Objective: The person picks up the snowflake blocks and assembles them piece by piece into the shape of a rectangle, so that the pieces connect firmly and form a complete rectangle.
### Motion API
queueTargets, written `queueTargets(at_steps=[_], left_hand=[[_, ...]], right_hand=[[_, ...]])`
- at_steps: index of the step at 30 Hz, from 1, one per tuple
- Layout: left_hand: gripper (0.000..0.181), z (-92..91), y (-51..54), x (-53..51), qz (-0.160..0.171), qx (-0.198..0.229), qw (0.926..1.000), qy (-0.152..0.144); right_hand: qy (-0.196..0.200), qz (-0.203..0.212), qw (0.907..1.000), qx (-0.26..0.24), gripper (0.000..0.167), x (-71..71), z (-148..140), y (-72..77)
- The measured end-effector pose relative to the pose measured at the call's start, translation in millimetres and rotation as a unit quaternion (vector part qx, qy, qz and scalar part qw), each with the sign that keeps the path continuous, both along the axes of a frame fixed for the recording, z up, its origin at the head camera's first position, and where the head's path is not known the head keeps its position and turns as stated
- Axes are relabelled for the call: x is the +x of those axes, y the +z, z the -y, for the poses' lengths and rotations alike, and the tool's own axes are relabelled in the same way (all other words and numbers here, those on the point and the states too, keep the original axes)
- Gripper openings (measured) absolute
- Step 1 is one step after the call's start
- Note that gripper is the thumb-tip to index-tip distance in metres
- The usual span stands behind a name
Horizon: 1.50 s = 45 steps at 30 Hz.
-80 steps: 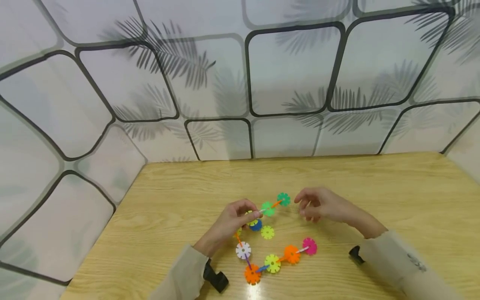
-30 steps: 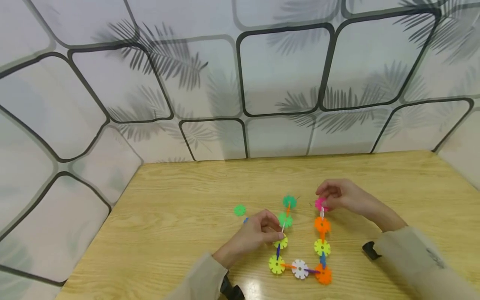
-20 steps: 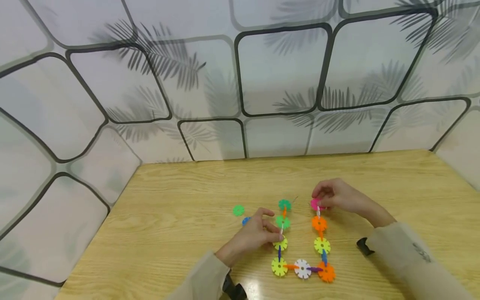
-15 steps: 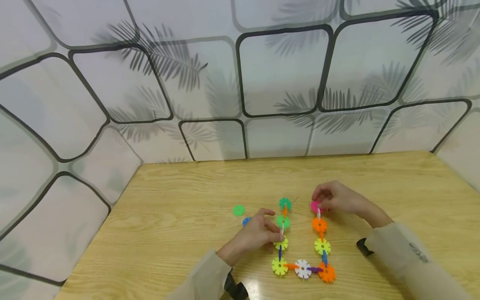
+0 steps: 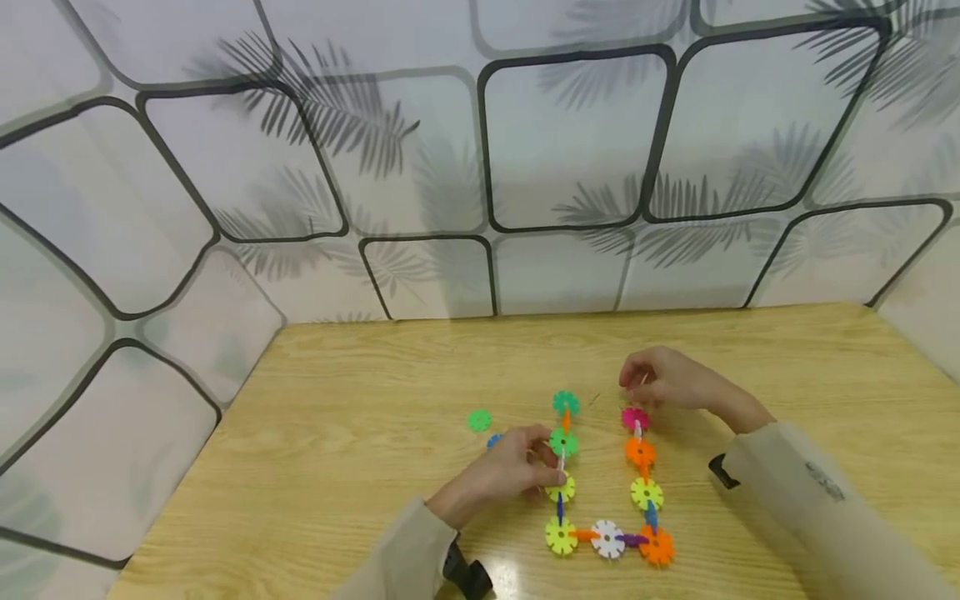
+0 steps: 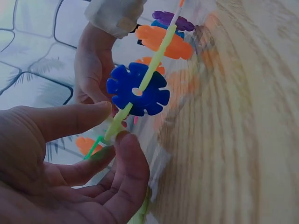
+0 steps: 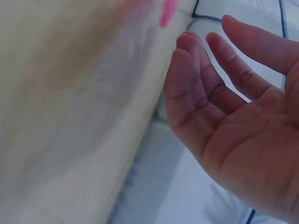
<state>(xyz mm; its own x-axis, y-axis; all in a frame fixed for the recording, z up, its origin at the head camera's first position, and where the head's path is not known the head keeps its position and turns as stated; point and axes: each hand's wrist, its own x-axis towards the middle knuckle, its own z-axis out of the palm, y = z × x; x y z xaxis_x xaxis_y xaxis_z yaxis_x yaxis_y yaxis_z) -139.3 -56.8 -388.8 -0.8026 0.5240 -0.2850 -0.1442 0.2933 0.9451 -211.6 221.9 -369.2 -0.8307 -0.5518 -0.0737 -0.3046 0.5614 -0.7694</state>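
A chain of slotted snowflake discs lies on the table in a U shape, linked by discs standing on edge. My left hand (image 5: 510, 468) pinches a yellow disc (image 5: 564, 487) on the left arm of the U. In the left wrist view a blue disc (image 6: 122, 86) stands slotted into that yellow disc. Beyond it on this arm are a green disc (image 5: 563, 442) and a teal disc (image 5: 566, 403). My right hand (image 5: 667, 380) hovers just behind the pink disc (image 5: 635, 419) ending the right arm; its fingers (image 7: 180, 74) are loosely bent and hold nothing.
A loose green disc (image 5: 479, 420) and a partly hidden blue disc (image 5: 493, 440) lie left of the chain, behind my left hand. A patterned cloth wall (image 5: 570, 150) rises at the back of the wooden table (image 5: 360, 400).
The chain has been swung into a U shape. My right hand took the pink disc, then let it go and rose away. My left hand keeps its pinch on the yellow disc.
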Motion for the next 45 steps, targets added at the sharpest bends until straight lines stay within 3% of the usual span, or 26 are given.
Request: queueTargets(at_steps=[3,10,14,20,27,30,34,40,45], left_hand=[[0.021,10.0,0.2,0.0,-0.002,0.010,0.9998,-0.014],[0.022,43.4,-3.5,3.6,-0.022,0.030,0.9991,-0.020],[0.020,62.8,-2.7,6.6,-0.016,0.034,0.9991,-0.018],[0.032,83.0,-2.5,11.5,-0.011,0.048,0.9987,-0.014],[0.041,90.4,-5.8,10.5,-0.015,0.080,0.9967,-0.010],[0.043,90.8,-6.5,9.0,-0.011,0.090,0.9959,-0.005],[0.042,88.4,-8.4,7.8,-0.004,0.096,0.9954,0.007],[0.049,85.3,-12.0,7.1,0.022,0.119,0.9925,0.017],[0.049,83.4,-11.5,5.9,0.025,0.111,0.9933,0.019]], right_hand=[[0.019,-0.021,0.9996,0.003,0.005,-4.0,13,6.2],[0.093,-0.069,0.9932,0.011,0.003,-8.2,54,8.1],[0.131,-0.076,0.9881,0.023,0.007,-4.5,78,3.2],[0.168,-0.101,0.9785,0.065,0.009,8.6,109,-4.3],[0.142,-0.179,0.9576,0.176,0.023,27.6,129,-10.5],[0.128,-0.206,0.9512,0.191,0.026,32.4,133,-13.5],[0.121,-0.215,0.9544,0.168,0.027,35.7,134,-16.1],[0.129,-0.138,0.9790,0.076,0.031,34.0,126,-10.0],[0.124,-0.106,0.9866,0.005,0.022,25.7,112,-9.5]])
